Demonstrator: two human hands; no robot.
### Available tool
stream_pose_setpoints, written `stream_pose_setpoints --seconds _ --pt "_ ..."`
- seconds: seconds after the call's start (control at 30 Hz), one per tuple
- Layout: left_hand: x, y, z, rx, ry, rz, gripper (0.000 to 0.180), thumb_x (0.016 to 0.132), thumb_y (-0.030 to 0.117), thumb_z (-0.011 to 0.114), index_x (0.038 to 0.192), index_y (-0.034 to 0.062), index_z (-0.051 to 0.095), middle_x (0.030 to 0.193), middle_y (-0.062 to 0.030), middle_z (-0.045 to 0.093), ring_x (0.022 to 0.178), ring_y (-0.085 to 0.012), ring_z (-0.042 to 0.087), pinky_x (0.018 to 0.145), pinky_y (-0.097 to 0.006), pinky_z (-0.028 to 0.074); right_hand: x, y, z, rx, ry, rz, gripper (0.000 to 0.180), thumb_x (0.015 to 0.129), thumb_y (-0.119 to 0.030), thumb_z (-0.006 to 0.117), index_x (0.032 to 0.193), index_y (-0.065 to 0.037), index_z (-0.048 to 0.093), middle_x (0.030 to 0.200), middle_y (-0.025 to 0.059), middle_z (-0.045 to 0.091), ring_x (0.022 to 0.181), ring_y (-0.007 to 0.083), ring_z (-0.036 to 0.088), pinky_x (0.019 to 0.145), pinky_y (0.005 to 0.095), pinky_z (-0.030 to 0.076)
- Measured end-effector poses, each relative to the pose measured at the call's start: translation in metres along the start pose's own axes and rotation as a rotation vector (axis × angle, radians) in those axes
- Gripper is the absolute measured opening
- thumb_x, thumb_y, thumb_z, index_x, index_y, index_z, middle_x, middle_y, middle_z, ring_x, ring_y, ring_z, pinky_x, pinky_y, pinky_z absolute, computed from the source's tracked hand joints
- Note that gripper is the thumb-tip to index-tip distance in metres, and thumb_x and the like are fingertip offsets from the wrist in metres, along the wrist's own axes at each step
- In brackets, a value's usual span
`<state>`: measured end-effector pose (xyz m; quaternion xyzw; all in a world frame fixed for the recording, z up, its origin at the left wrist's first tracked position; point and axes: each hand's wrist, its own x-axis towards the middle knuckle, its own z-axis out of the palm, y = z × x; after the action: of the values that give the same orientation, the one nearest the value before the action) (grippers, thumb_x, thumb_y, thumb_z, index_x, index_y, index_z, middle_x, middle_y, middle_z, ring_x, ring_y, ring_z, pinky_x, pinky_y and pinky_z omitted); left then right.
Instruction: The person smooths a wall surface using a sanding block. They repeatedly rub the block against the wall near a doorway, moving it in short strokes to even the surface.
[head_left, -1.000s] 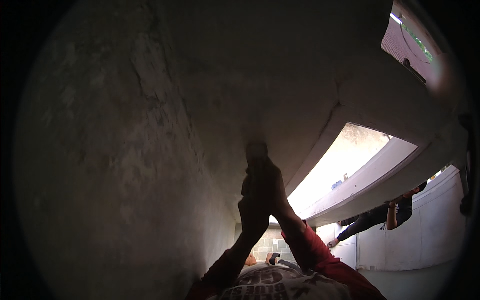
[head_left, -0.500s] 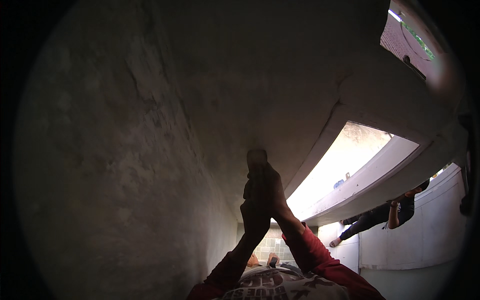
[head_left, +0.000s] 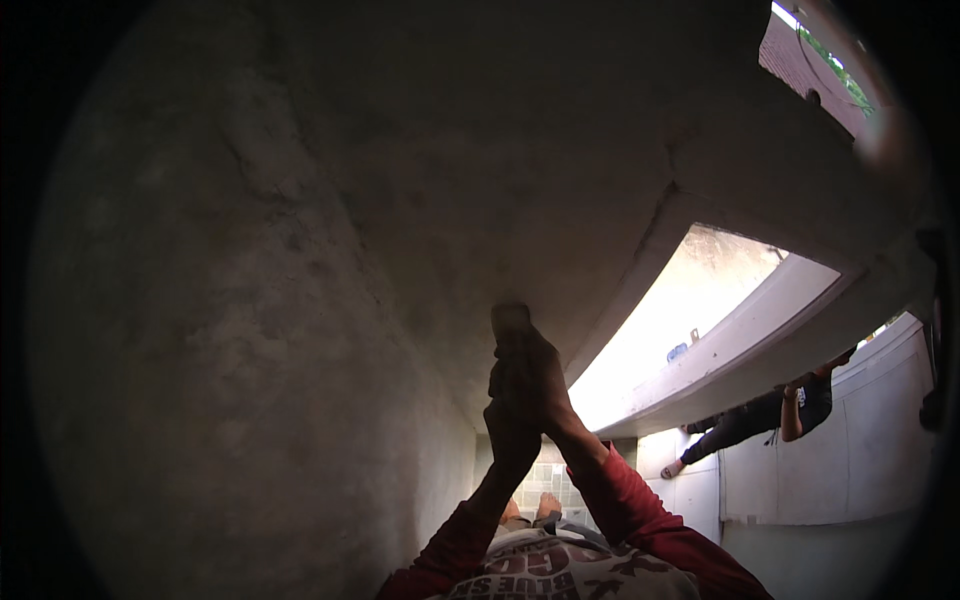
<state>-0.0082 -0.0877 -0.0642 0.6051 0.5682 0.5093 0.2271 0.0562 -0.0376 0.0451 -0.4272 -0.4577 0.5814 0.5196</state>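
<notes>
In the head view, both hands are seen raised together near the middle, heavily shadowed. The right hand (head_left: 543,375) is closed, its fingers bent around a dark blocky object (head_left: 511,319), whose blunt end is left jutting out above the fingers. The left hand (head_left: 508,425) is set lower and pressed up against the right; its fingers are mostly hidden in shadow, so how far it is opened, and whether the object is also gripped by it, cannot be told. The object is held up in front of a dim, plain surface (head_left: 500,200); whether that surface is touched by it cannot be made out, nor can its exact kind.

The forearms are covered by red sleeves (head_left: 640,510), and a pale printed shirt (head_left: 560,572) is shown at the lower edge. Below the wrists, bare feet (head_left: 548,506) are seen on a tiled floor (head_left: 545,480). The left side is filled by a rough grey wall (head_left: 230,380), marked by cracks and patches. To the right, a bright opening (head_left: 650,340) is framed by a pale ledge (head_left: 740,330), on which a small blue item (head_left: 677,352) is placed. Beyond the ledge, a person in dark clothes (head_left: 760,415) is partly shown. At the upper right, a tiled roof (head_left: 785,60) and greenery are seen through another gap.
</notes>
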Motion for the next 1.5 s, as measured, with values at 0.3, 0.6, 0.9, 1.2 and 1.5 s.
stream_pose_setpoints --seconds 0.3,0.6,0.9,1.2,1.5 --pt "-0.005 -0.008 0.011 0.01 0.073 0.065 0.018 0.082 0.006 0.07 0.098 -0.0023 0.066 0.08 -0.0215 0.069 0.077 -0.0378 0.071 0.064 -0.045 0.054 -0.002 0.017 -0.01 -0.078 0.01 0.038 0.024 0.109 -0.024 0.055 0.105 0.0 0.057 0.077 0.0043 0.059 0.057 0.0123 0.058 0.051 0.0328 0.049" --pt "-0.005 -0.024 0.019 0.16 0.12 0.107 0.02 0.085 0.009 0.072 0.1 -0.002 0.066 0.08 -0.0208 0.069 0.078 -0.038 0.071 0.063 -0.044 0.053 0.001 0.03 -0.008 -0.143 0.065 0.043 0.041 0.111 -0.037 0.052 0.097 0.001 0.055 0.068 0.0029 0.056 0.055 0.0128 0.06 0.049 0.0319 0.046" --pt "-0.005 -0.014 0.006 0.194 0.067 0.093 0.029 0.087 0.009 0.071 0.114 -0.0016 0.064 0.085 -0.0198 0.071 0.081 -0.0369 0.072 0.068 -0.044 0.056 0.002 0.022 -0.001 -0.067 0.037 0.052 0.038 0.11 -0.036 0.053 0.098 0.0 0.055 0.07 0.0022 0.055 0.056 0.0117 0.059 0.049 0.0309 0.046" --pt "-0.011 -0.022 0.009 0.145 0.067 0.085 0.025 0.085 0.011 0.075 0.106 -0.0006 0.067 0.085 -0.0195 0.072 0.079 -0.0355 0.073 0.065 -0.043 0.056 -0.001 0.033 -0.006 -0.034 0.051 0.104 0.016 0.106 -0.015 0.054 0.104 0.001 0.057 0.075 0.0048 0.06 0.058 0.0132 0.061 0.051 0.0327 0.049" --pt "-0.01 -0.028 0.016 0.232 0.003 0.061 0.024 0.088 0.012 0.073 0.107 -0.0005 0.065 0.084 -0.0182 0.071 0.075 -0.0372 0.071 0.063 -0.044 0.055 0.0 0.043 -0.008 -0.171 0.079 0.113 0.018 0.106 -0.017 0.058 0.11 0.001 0.057 0.08 0.0047 0.061 0.058 0.0127 0.059 0.052 0.0316 0.049"
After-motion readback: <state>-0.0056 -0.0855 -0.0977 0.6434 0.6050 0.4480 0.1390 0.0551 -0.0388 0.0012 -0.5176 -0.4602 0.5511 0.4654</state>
